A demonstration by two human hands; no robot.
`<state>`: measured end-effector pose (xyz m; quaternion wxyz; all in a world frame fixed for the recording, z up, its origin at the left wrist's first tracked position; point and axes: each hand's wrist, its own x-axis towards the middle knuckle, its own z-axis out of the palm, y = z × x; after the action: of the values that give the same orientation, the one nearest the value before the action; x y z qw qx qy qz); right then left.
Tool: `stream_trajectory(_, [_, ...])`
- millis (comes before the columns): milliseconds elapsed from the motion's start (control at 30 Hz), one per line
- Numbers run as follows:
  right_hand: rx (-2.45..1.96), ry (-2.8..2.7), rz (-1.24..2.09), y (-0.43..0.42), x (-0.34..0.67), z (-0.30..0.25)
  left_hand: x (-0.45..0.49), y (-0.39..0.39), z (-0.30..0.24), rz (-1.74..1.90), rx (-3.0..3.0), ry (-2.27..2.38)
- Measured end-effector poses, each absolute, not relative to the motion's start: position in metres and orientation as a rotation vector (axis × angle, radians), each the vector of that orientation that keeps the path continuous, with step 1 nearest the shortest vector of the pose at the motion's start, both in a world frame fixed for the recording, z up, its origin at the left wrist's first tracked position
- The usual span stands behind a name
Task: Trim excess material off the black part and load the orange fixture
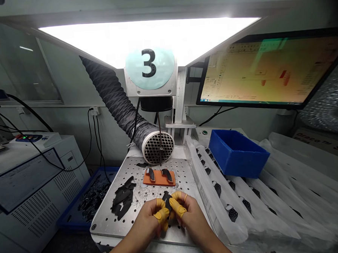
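one black part [167, 200] pinched between our left hand [144, 222] and right hand [191, 219], both nearly closed; a slack grip could drop it on the metal plate [106, 220].

The left hand [148, 222] and right hand [189, 220] hide most of the small black piece [167, 200] between them.

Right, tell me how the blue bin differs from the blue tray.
The blue bin is deep, the blue tray shallow. The tray holds heaped black pieces; the bin shows none. The bin rests on white plastic sheeting right of the perforated metal plate; the tray sits lower, left of it. Both are blue plastic.
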<state>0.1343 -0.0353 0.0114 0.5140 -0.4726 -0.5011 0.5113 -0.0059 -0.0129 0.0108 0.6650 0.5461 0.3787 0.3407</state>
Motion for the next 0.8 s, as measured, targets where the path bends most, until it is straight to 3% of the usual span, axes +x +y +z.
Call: stream_trajectory(800, [-1.125, -1.202, 1.241, -0.0347, 0.1337, 0.0134, -0.0057, -0.0125, 0.0069, 0.772, 1.225, 0.834])
